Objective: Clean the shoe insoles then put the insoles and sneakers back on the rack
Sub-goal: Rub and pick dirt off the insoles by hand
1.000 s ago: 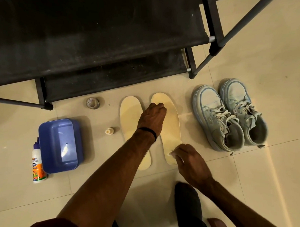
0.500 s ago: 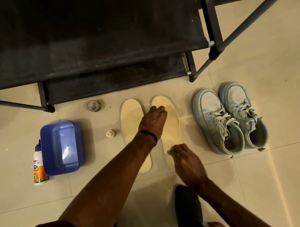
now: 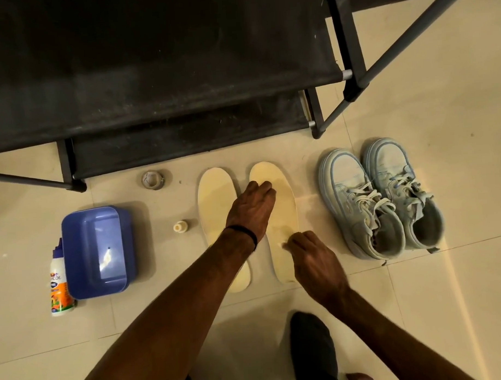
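Left hand (image 3: pixel 251 209) is pressing flat, pinning the pale yellow foam insole (image 3: pixel 283 217); right hand (image 3: pixel 311 258) is rubbing near it, grip unclear. Wipe heel-to-toe.

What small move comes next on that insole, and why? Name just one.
Probably a rubbing stroke by the right hand up the right insole toward its toe. The left hand presses the front half flat on the floor, while the right hand's fingertips sit near the heel end, seemingly over something small and pale, so most of the surface lies ahead.
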